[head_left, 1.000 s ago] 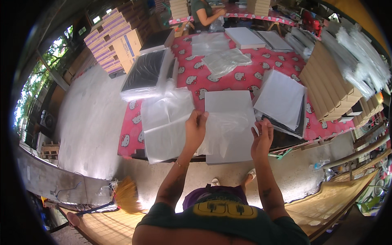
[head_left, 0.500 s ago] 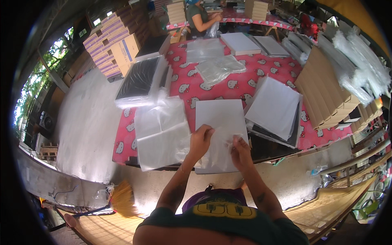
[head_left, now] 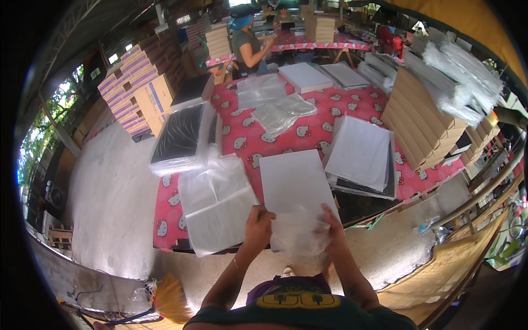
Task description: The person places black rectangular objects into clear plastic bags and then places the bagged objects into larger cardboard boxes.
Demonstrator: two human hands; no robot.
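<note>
A white rectangular board or sheet stack (head_left: 294, 176) lies in front of me, its near end at the table's front edge. A crumpled transparent plastic bag (head_left: 300, 234) covers that near end, bunched between my hands. My left hand (head_left: 258, 226) is closed at the bag's left side, fingers curled in a pinch. At the right edge of the board, my right hand (head_left: 331, 224) grips the plastic with bent fingers; part of its grip is blurred. Left of the board, flat transparent plastic bags (head_left: 217, 201) lie in a pile. White-topped bagged pieces (head_left: 360, 151) are stacked to the right.
A pink patterned cloth covers the table (head_left: 234, 124). Wrapped black panels (head_left: 179, 135) stand at the left, with more plastic bags (head_left: 283, 113) farther back. Brown cartons (head_left: 415, 124) and plastic rolls (head_left: 465, 82) rise at the right. Another person (head_left: 247, 44) works beyond the table.
My hands have moved toward me along the board, and the plastic now gathers at its near end. More of the board's top shows. The whole view has shifted slightly.
</note>
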